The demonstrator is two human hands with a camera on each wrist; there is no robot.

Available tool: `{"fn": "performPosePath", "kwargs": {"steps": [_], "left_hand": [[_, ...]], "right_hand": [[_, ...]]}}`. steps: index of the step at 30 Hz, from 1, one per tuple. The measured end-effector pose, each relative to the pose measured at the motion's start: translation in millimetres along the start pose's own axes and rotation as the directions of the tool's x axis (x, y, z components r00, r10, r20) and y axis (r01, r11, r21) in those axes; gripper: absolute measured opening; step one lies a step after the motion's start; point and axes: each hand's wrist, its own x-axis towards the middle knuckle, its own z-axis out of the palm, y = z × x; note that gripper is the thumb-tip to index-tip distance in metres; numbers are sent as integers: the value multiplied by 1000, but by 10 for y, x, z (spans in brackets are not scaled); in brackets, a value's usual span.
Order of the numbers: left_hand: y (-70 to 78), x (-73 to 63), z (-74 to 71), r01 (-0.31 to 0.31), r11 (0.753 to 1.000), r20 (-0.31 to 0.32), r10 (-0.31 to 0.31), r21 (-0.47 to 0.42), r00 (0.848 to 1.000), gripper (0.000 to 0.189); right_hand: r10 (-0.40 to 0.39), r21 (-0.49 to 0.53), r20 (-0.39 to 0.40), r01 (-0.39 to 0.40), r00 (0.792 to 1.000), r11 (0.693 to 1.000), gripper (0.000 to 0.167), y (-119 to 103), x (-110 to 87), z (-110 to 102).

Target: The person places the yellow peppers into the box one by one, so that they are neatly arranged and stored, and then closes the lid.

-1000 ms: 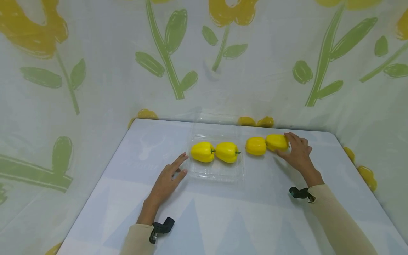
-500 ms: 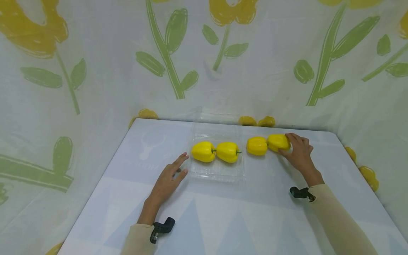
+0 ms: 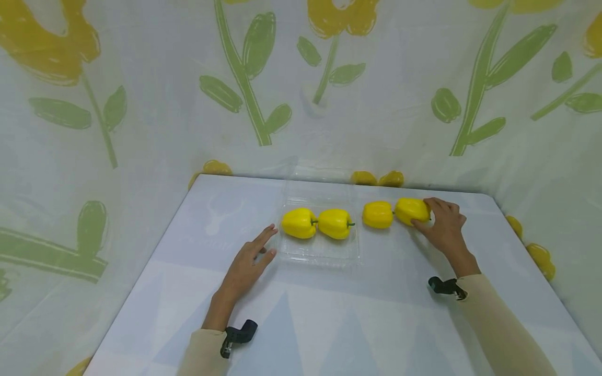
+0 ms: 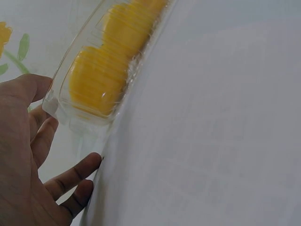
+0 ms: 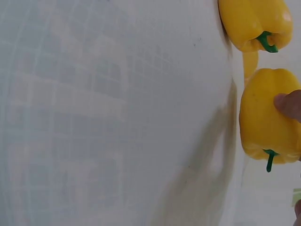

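Note:
My right hand [image 3: 444, 224] grips a yellow bell pepper [image 3: 411, 210] at its stem end, thumb in front. In the right wrist view this pepper [image 5: 268, 117] shows its green stem, and the thumb lies on its side. Just left of it, another yellow bell pepper [image 3: 377, 214] rests on the table. Two more, a left pepper [image 3: 298, 223] and a right pepper [image 3: 334, 224], lie in a clear plastic clamshell box [image 3: 320, 255] with its lid raised. My left hand [image 3: 246, 263] rests beside the box's left edge, fingers extended; in the left wrist view, fingertips are right at the box's rim [image 4: 60, 70].
The pale table [image 3: 320, 324] has faint blue triangle prints. Its back edge stands close to a white cloth [image 3: 395, 104] printed with yellow flowers and green leaves. The box's transparent lid [image 3: 320, 183] leans at the back, near that edge.
My right hand has shifted slightly to the right with its pepper, and a small gap has opened from the neighbouring pepper. The left hand and the box have stayed in place.

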Motion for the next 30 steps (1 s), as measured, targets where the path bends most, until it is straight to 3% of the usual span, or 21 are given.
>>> {"fn": "performPosePath", "kwargs": {"steps": [14,21,30], "left_hand": [[-5,2,1,4,1000,3,-4,-4,1000,54],[-34,-22,21,11,1000,10,-11,-10,1000,54],[-5,11,-3,5,1000,3,-5,-21,1000,53]], "right_hand": [[-21,19,-50,22,999,1000,65,45,-97,-95],[-20,28,-38,21,999,999,65,21,-167,-147],[-64,27,-92,67,994,997,65,-31,-195,-242]]}}
